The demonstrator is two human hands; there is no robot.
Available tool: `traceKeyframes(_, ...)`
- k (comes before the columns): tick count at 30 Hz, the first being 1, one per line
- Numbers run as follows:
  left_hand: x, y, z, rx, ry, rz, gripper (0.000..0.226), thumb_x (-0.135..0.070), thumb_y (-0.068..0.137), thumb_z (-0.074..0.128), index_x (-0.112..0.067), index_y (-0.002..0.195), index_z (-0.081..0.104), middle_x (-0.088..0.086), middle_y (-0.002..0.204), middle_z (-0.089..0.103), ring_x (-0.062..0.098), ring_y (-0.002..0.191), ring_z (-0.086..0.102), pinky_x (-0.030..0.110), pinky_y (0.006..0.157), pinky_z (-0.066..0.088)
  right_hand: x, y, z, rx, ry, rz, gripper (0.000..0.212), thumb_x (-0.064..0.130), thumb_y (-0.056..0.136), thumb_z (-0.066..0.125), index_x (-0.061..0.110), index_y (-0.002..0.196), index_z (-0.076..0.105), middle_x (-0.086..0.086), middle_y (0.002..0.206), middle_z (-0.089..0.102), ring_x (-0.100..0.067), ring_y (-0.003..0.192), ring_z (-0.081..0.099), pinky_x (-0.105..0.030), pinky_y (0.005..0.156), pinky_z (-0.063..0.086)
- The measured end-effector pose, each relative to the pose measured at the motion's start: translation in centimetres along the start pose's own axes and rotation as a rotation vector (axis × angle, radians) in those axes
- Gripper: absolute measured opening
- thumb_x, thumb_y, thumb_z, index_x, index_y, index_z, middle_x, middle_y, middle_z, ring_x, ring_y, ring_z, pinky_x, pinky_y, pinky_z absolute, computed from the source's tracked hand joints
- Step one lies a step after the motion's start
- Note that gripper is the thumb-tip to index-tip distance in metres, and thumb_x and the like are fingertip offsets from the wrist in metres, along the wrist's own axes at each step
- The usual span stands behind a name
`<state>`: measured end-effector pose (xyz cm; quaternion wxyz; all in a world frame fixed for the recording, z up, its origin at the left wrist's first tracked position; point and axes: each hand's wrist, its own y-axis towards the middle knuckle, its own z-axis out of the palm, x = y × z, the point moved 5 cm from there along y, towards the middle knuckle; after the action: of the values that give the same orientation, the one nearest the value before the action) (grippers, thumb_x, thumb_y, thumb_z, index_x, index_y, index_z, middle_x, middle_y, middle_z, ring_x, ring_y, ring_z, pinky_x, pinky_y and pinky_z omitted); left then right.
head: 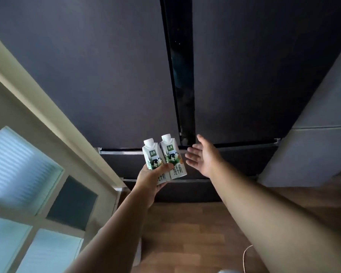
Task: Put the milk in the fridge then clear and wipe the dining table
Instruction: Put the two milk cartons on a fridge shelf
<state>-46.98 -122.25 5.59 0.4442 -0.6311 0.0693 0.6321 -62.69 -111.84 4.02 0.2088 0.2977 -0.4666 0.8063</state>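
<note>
Two small white milk cartons (165, 156) with green cow labels and white caps stand side by side, upright, gripped from below by my left hand (152, 179). My right hand (202, 155) is open, palm turned left, fingers spread, just right of the cartons and close to the lower end of the gap between the fridge's two upper doors. The dark fridge (87, 75) fills the view ahead; its left door stands slightly ajar, showing a narrow dark strip (182, 85) of the inside. Below the doors run the drawer fronts (234, 160).
A cream door frame with frosted glass panes (22, 168) stands to the left. A grey cabinet side (313, 144) rises on the right. Wooden floor (185, 233) lies underfoot, with a thin white cord (245, 255) at the bottom right.
</note>
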Motion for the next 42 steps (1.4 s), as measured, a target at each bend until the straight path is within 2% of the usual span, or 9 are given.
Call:
traceKeyframes(10,1.1,3.7,-2.6,0.036,0.04,-0.048,0.047,-0.007,0.074,0.079,-0.012,0.117,0.061,0.01,0.106,0.074,0.028,0.105,0.069,0.042,0.093,0.053,0.1,6.6,-0.7,-0.185,0.358,0.117,0.068,0.045,0.091,0.063,0.004,0.142,0.041,-0.019,0.129,0.053,-0.036,0.114,0.059,-0.048,0.091,0.053)
traceKeyframes(14,0.7,5.9,-3.1,-0.009,0.059,-0.052,0.05,-0.01,0.07,0.081,-0.014,0.117,0.062,0.009,0.107,0.074,0.027,0.104,0.069,0.044,0.095,0.053,0.7,9.4,0.4,-0.181,0.421,0.15,0.069,0.039,0.092,0.063,0.004,0.145,0.037,-0.019,0.141,0.044,-0.036,0.124,0.053,-0.049,0.102,0.046)
traceKeyframes(26,1.3,9.3,-1.1,-0.096,0.037,-0.044,0.038,-0.006,0.074,0.078,-0.019,0.107,0.065,0.006,0.103,0.075,0.026,0.101,0.07,0.041,0.088,0.054,0.5,13.7,-0.1,-0.159,0.489,0.199,0.012,0.011,0.088,0.056,0.001,0.09,0.049,-0.023,0.124,0.05,-0.029,0.121,0.053,-0.045,0.11,0.04)
traceKeyframes(29,1.4,9.4,-1.1,-0.148,0.026,-0.032,0.036,-0.005,0.075,0.078,-0.02,0.105,0.065,0.005,0.102,0.076,0.025,0.099,0.07,0.042,0.087,0.055,0.2,14.1,-0.2,-0.115,0.534,0.187,0.011,0.011,0.086,0.056,0.003,0.084,0.049,-0.016,0.096,0.052,-0.022,0.098,0.063,-0.044,0.109,0.041)
traceKeyframes(31,1.6,9.1,-1.3,-0.189,0.03,-0.025,0.037,-0.005,0.074,0.079,-0.02,0.105,0.065,0.003,0.098,0.076,0.023,0.096,0.071,0.04,0.084,0.056,-0.2,14.4,-0.4,-0.083,0.537,0.176,0.013,0.012,0.086,0.055,0.008,0.076,0.047,-0.01,0.084,0.053,-0.017,0.068,0.055,-0.04,0.112,0.037)
traceKeyframes(32,1.6,8.9,-1.4,-0.205,0.037,-0.02,0.038,-0.005,0.073,0.08,-0.02,0.105,0.065,0.002,0.097,0.076,0.022,0.093,0.072,0.038,0.081,0.056,-0.3,14.5,-0.5,-0.072,0.529,0.168,0.014,0.013,0.086,0.054,0.011,0.075,0.046,-0.008,0.082,0.055,-0.017,0.066,0.053,-0.038,0.113,0.034)
traceKeyframes(38,2.7,7.5,-2.5,-0.249,0.076,-0.028,0.042,-0.007,0.07,0.083,-0.018,0.107,0.065,0.003,0.095,0.077,0.022,0.09,0.073,0.04,0.083,0.058,-1.5,13.7,-0.8,-0.065,0.488,0.145,0.008,0.015,0.088,0.055,0.009,0.093,0.056,-0.01,0.108,0.066,-0.019,0.112,0.062,-0.04,0.116,0.026)
traceKeyframes(40,3.1,7.1,-3.2,-0.254,0.094,-0.036,0.043,-0.008,0.069,0.084,-0.017,0.107,0.065,0.004,0.095,0.077,0.024,0.091,0.073,0.042,0.085,0.058,-2.5,12.7,-1.3,-0.072,0.463,0.137,0.016,0.015,0.087,0.054,0.011,0.103,0.057,-0.011,0.121,0.065,-0.021,0.118,0.061,-0.044,0.116,0.026)
traceKeyframes(42,3.4,6.6,-3.6,-0.24,0.112,-0.035,0.047,-0.01,0.068,0.085,-0.017,0.109,0.065,0.004,0.097,0.076,0.024,0.092,0.073,0.044,0.087,0.058,-3.2,11.3,-1.7,-0.091,0.431,0.133,0.018,0.016,0.087,0.054,0.014,0.104,0.059,-0.006,0.114,0.067,-0.021,0.117,0.061,-0.046,0.113,0.031)
